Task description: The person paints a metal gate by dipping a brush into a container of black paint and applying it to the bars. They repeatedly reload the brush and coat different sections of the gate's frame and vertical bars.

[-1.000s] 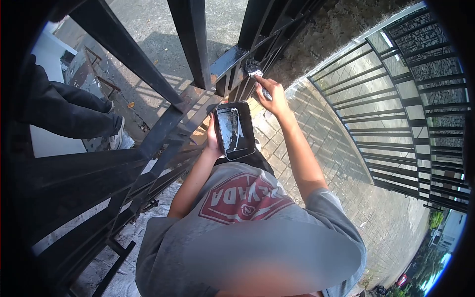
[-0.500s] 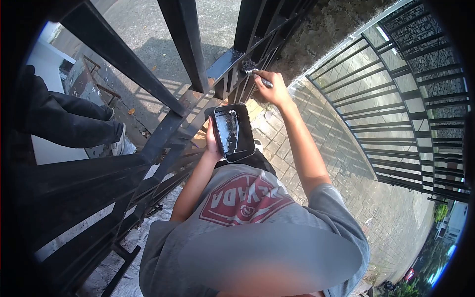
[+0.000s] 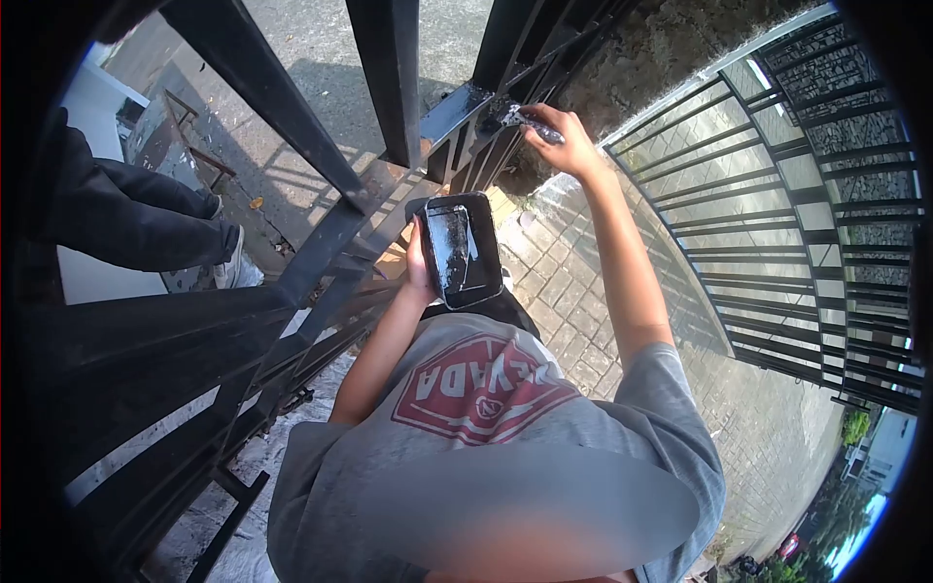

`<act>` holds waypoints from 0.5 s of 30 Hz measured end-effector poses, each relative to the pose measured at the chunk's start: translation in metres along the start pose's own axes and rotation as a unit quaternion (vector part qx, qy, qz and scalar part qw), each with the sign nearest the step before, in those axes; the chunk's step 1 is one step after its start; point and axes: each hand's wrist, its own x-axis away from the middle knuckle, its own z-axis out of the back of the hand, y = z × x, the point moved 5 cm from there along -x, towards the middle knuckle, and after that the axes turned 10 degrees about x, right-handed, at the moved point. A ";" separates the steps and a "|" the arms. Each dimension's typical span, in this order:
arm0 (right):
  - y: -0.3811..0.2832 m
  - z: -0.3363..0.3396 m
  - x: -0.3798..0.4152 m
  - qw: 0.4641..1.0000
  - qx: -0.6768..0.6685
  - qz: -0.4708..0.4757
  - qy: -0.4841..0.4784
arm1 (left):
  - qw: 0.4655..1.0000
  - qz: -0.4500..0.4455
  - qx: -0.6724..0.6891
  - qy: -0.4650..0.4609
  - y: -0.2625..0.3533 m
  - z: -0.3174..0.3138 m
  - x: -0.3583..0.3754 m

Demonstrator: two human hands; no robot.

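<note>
My right hand (image 3: 571, 146) is closed round the handle of a paintbrush (image 3: 544, 131), whose bristle end meets the dark bars of a metal fence (image 3: 382, 83). Wet black paint shines on the fence's crossbar (image 3: 455, 110) just left of the brush. In front of my chest, my left hand (image 3: 419, 267) grips the left side of a black paint tray (image 3: 486, 248). Glossy black paint lies in the tray and reflects the sky. My left fingers are partly hidden under the tray.
Another person's legs in dark trousers (image 3: 160, 214) stand beyond the fence at left. A second barred gate (image 3: 777, 204) runs along the right. Brick paving (image 3: 573, 291) lies below me, and a rough wall base (image 3: 651, 73) rises past the brush.
My right hand and the brush have shifted slightly right along the fence. The tray in my left hand has tilted and risen a little in view.
</note>
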 end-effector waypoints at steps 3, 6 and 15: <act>0.004 -0.001 -0.014 0.986 0.101 0.102 -0.083 | 1.000 0.007 -0.001 0.026 -0.002 0.000 0.000; -0.020 0.011 -0.022 0.951 0.215 0.167 -0.148 | 1.000 0.014 -0.003 0.022 -0.001 0.003 0.002; -0.025 0.003 -0.017 0.906 0.304 0.204 -0.211 | 0.999 0.008 -0.016 0.030 0.005 0.016 0.003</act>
